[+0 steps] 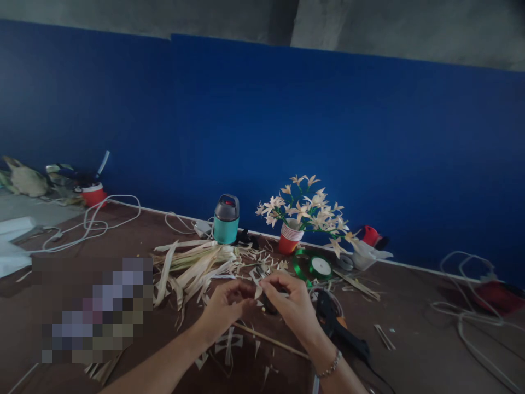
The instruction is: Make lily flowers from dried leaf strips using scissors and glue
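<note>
My left hand (227,305) and my right hand (289,302) meet over the brown table (414,339), fingers pinched together. Between their fingertips is a small pale strip of dried leaf (258,291). Something dark shows under my right hand's fingers; I cannot make out what it is. My right wrist wears a bead bracelet (330,366). A pile of dried leaf strips (197,265) lies just beyond my left hand. A thin stick (270,340) lies on the table below both hands, with small leaf cuttings around it.
A black glue gun (338,325) lies right of my right hand. Behind are a green ribbon roll (318,267), a red cup of pale handmade flowers (290,238), a teal container (226,220), white cables (88,224) and a blue wall. A blurred patch covers the left.
</note>
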{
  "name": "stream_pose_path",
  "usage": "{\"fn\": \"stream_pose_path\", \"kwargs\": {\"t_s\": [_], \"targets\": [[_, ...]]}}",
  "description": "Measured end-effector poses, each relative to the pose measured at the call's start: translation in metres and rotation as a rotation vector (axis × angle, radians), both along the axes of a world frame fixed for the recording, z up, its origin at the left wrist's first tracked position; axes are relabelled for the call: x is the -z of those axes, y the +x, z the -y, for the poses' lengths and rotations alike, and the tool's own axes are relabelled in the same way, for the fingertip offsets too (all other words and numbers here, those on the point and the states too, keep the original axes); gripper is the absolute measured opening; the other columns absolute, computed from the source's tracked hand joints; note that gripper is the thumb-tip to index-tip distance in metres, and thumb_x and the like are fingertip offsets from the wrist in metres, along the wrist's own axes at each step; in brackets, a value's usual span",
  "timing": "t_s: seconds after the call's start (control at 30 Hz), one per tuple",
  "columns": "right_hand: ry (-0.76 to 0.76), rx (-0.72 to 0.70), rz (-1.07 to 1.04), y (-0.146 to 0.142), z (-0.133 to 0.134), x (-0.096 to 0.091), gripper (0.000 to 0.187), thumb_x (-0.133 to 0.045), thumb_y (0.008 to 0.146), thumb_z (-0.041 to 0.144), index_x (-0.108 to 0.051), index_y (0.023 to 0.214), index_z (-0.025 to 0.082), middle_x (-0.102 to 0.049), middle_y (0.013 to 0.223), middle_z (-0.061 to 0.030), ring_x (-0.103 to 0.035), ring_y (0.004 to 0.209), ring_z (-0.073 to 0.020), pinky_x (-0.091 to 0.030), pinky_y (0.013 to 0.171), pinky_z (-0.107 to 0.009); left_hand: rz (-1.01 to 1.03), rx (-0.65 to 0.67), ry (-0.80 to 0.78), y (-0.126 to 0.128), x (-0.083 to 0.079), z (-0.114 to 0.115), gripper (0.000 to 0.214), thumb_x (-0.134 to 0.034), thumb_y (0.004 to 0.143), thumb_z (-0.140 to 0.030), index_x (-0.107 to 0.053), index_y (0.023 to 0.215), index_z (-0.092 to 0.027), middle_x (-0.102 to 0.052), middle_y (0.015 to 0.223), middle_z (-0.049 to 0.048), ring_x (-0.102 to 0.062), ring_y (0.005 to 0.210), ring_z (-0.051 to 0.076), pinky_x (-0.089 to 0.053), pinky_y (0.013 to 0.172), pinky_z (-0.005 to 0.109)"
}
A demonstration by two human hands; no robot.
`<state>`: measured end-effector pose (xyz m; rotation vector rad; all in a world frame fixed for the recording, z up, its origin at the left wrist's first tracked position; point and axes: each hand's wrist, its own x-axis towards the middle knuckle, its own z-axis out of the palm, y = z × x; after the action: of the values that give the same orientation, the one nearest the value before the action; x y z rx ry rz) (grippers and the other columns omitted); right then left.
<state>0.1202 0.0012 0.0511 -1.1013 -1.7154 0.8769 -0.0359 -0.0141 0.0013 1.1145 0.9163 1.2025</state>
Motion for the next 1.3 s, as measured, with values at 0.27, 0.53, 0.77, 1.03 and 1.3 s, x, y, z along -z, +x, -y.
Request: {"fn": "stream_pose_path", "kwargs": {"t_s": [0.27,0.53,0.77,1.03,1.3], "targets": [[0.081,-0.025,0.046,-0.0025,0.0028,0.003,0.016,-0.058,0.077,0.024,-0.067,0.064,0.019,-0.062,0.065,-0.0029,-0.054,0.064,-0.0162,-0.041,0.06,-0.027,-0.19,-0.118,0.055,0.0017,-0.002,0.002,0.021,-0.077,0.057,-0.031,-0.066,0.065,-0.015,-0.062,0.063,0.0013,-0.057,0.063,0.016,-0.045,0.062,0.025],[0.09,-0.062,0.058,-0.0008,0.0022,0.0053,0.016,-0.058,0.078,0.022,-0.067,0.065,0.019,-0.062,0.067,-0.0022,-0.055,0.066,-0.0163,-0.041,0.062,-0.027,-0.373,-0.194,0.144,-0.0005,0.0003,-0.001,0.011,-0.07,0.063,-0.028,-0.071,0.06,-0.018,-0.065,0.068,0.0041,-0.059,0.069,0.019,-0.044,0.067,0.026],[0.07,-0.064,0.061,-0.0007,0.0017,0.003,0.016,-0.058,0.078,0.023,-0.066,0.065,0.018,-0.061,0.065,-0.002,-0.054,0.066,-0.0162,-0.04,0.062,-0.027,-0.314,-0.148,0.139,-0.0005,0.0044,-0.0012,0.015,-0.069,0.066,-0.031,-0.071,0.062,-0.017,-0.064,0.071,0.0053,-0.057,0.069,0.019,-0.044,0.067,0.027],[-0.009,-0.089,-0.006,0.0014,0.0003,0.0027,0.024,-0.057,0.08,0.031,-0.064,0.062,0.018,-0.058,0.064,-0.0012,-0.051,0.064,-0.0151,-0.038,0.062,-0.026,-0.226,-0.116,0.054,0.0,0.0036,-0.0004,0.023,-0.072,0.063,-0.038,-0.068,0.062,-0.015,-0.058,0.059,0.0001,-0.05,0.056,0.013,-0.038,0.054,0.023],[-0.133,-0.111,-0.104,0.0008,-0.0008,0.0048,0.036,-0.052,0.082,0.044,-0.066,0.063,0.016,-0.056,0.063,-0.0015,-0.049,0.063,-0.0147,-0.037,0.06,-0.026,-0.056,-0.055,-0.04,0.0023,-0.0005,0.0014,0.031,-0.078,0.055,-0.041,-0.064,0.06,-0.014,-0.059,0.057,-0.0011,-0.053,0.056,0.013,-0.04,0.057,0.024]]}}
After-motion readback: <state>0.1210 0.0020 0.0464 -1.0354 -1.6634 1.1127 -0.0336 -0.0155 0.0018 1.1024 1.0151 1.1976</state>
